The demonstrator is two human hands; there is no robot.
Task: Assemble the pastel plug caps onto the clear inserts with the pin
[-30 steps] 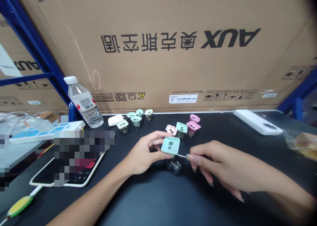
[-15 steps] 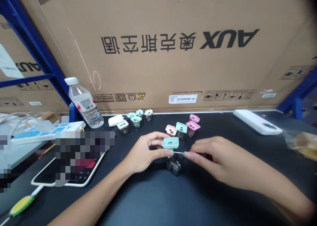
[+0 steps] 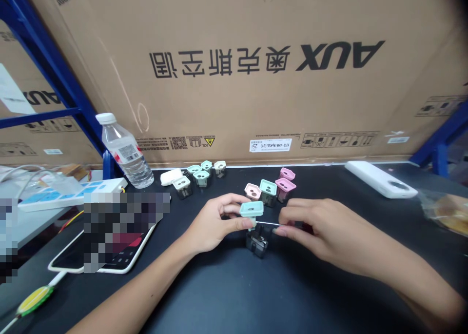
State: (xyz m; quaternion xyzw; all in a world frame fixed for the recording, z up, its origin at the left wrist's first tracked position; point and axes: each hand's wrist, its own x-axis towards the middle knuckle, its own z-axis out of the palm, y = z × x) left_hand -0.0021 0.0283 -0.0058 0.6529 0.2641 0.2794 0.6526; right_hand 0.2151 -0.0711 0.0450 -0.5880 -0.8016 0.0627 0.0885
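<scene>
The cap (image 3: pixel 252 208) in my fingers (image 3: pixel 234 199) was mint green, the nearby cap (image 3: pixel 252 191) pale pink, the counter (image 3: pixel 219 295) black.

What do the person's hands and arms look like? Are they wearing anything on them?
The left hand and right hand are bare, with no gloves or rings showing. The left forearm and right forearm are bare too, with no sleeves, watch or bracelet in view.

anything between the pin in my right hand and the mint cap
Nothing stands clear between them: the pin, held by the right hand, runs in just below the mint cap. Only the left thumb, pinching the cap there, lies close to its tip.
</scene>
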